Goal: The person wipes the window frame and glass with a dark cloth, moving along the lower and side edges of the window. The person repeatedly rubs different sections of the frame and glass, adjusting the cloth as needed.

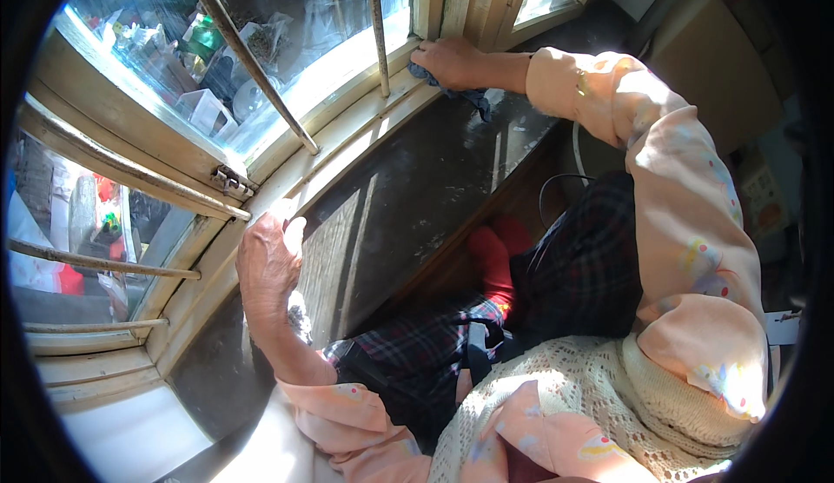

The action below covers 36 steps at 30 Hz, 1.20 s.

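Note:
My right hand point(449, 63) presses a dark blue-grey cloth point(475, 100) onto the far corner of the wooden window frame point(358, 121), where the sill meets an upright post. Part of the cloth hangs over the dark window ledge point(417, 190). My left hand point(270, 255) rests on the lower frame rail, near the foot of a metal bar; its fingertips are partly turned away, and I see nothing held in it. Between the two hands run the bottom rail and the sunlit ledge.
Metal window bars point(251, 59) stand in front of the glass. A metal latch point(231, 182) sits by my left hand. Beyond the panes lie bags and a white plastic container point(207, 113). A cable point(576, 151) hangs below the ledge, near my legs. A cardboard box point(710, 59) stands at right.

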Each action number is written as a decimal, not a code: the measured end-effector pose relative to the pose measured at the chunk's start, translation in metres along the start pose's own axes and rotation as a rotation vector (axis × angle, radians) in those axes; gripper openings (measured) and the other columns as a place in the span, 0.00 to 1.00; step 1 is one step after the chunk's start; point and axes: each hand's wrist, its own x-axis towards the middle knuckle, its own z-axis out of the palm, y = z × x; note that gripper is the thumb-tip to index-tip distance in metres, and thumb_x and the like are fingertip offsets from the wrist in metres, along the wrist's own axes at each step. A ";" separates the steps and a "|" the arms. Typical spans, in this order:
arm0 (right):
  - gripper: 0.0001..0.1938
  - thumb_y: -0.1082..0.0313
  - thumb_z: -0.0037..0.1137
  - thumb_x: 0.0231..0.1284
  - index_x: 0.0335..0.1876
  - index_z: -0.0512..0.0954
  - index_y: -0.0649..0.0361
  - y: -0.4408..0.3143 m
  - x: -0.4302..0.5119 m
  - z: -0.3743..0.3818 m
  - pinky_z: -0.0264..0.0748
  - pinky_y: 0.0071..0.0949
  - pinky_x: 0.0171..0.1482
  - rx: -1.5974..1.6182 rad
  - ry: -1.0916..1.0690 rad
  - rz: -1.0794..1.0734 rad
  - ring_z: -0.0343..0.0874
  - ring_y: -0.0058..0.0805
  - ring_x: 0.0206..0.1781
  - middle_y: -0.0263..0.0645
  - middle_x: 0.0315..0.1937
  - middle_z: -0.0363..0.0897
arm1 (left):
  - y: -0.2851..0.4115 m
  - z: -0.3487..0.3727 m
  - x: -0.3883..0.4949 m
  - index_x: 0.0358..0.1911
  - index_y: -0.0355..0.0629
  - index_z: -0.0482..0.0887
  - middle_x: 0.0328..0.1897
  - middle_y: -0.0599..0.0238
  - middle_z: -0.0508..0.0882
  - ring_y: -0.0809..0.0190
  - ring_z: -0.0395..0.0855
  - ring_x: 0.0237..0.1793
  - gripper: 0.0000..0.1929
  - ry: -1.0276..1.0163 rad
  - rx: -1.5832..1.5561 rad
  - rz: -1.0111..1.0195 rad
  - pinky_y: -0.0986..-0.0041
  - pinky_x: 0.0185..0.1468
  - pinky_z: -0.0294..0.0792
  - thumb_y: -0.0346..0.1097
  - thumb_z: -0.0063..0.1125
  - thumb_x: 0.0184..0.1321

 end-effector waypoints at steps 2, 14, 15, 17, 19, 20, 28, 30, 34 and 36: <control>0.15 0.72 0.53 0.58 0.52 0.75 0.53 -0.014 0.004 0.008 0.79 0.45 0.49 0.242 0.205 -0.134 0.81 0.47 0.53 0.43 0.52 0.77 | 0.001 0.000 0.000 0.47 0.41 0.81 0.39 0.44 0.84 0.39 0.82 0.42 0.12 0.012 0.011 0.036 0.55 0.47 0.73 0.37 0.55 0.65; 0.19 0.72 0.54 0.56 0.55 0.76 0.48 0.001 0.006 0.001 0.77 0.45 0.51 0.197 0.055 -0.096 0.77 0.47 0.58 0.40 0.55 0.75 | 0.005 -0.001 -0.001 0.45 0.39 0.80 0.38 0.43 0.84 0.38 0.82 0.42 0.11 0.014 -0.001 0.020 0.54 0.46 0.72 0.37 0.55 0.64; 0.19 0.72 0.53 0.57 0.55 0.76 0.47 -0.006 0.008 0.003 0.77 0.45 0.51 0.295 0.097 -0.137 0.77 0.47 0.58 0.40 0.55 0.75 | 0.004 -0.001 -0.001 0.45 0.39 0.80 0.38 0.43 0.84 0.38 0.82 0.42 0.11 0.014 -0.002 0.025 0.54 0.46 0.72 0.37 0.55 0.64; 0.20 0.71 0.52 0.57 0.56 0.76 0.46 -0.013 0.007 0.008 0.76 0.45 0.52 0.404 0.171 -0.200 0.77 0.46 0.59 0.38 0.56 0.75 | 0.001 0.002 -0.001 0.45 0.39 0.80 0.39 0.43 0.84 0.38 0.82 0.42 0.11 0.022 -0.001 0.043 0.54 0.46 0.72 0.37 0.55 0.65; 0.20 0.70 0.51 0.58 0.57 0.76 0.45 -0.009 0.006 0.012 0.76 0.45 0.53 0.408 0.165 -0.196 0.76 0.45 0.60 0.37 0.56 0.75 | -0.002 0.004 0.000 0.44 0.38 0.80 0.38 0.42 0.84 0.38 0.82 0.42 0.12 0.002 -0.011 0.028 0.54 0.46 0.72 0.38 0.55 0.65; 0.20 0.71 0.53 0.57 0.57 0.77 0.45 0.000 0.005 0.011 0.77 0.44 0.53 0.296 0.168 -0.177 0.78 0.43 0.59 0.39 0.56 0.75 | -0.004 0.004 0.000 0.44 0.38 0.80 0.38 0.42 0.83 0.38 0.82 0.42 0.12 0.014 -0.020 0.034 0.54 0.46 0.72 0.38 0.55 0.65; 0.20 0.69 0.63 0.49 0.52 0.80 0.52 0.019 0.008 -0.019 0.76 0.46 0.54 -0.022 -0.339 -0.104 0.78 0.47 0.55 0.43 0.49 0.79 | -0.010 0.006 -0.003 0.34 0.39 0.82 0.32 0.43 0.82 0.35 0.79 0.37 0.13 0.063 -0.168 0.031 0.53 0.41 0.71 0.43 0.55 0.65; 0.26 0.62 0.69 0.40 0.52 0.81 0.52 0.007 -0.001 -0.033 0.82 0.40 0.41 0.108 -0.231 -0.269 0.79 0.42 0.52 0.41 0.52 0.75 | -0.006 0.005 -0.004 0.36 0.40 0.82 0.32 0.44 0.83 0.39 0.82 0.37 0.10 0.105 0.002 0.092 0.54 0.42 0.73 0.40 0.56 0.63; 0.30 0.57 0.64 0.46 0.60 0.76 0.54 -0.021 -0.014 -0.060 0.85 0.34 0.34 0.515 -0.404 -0.204 0.80 0.38 0.49 0.44 0.56 0.70 | 0.003 0.001 -0.002 0.39 0.41 0.83 0.35 0.49 0.86 0.45 0.86 0.38 0.09 0.048 0.105 0.055 0.57 0.46 0.78 0.38 0.58 0.62; 0.31 0.57 0.63 0.48 0.61 0.74 0.56 -0.038 -0.017 -0.068 0.85 0.32 0.35 0.622 -0.454 -0.192 0.80 0.36 0.49 0.45 0.54 0.73 | 0.007 0.000 0.000 0.41 0.38 0.83 0.36 0.45 0.86 0.43 0.85 0.38 0.14 0.038 0.070 0.038 0.59 0.44 0.76 0.43 0.59 0.64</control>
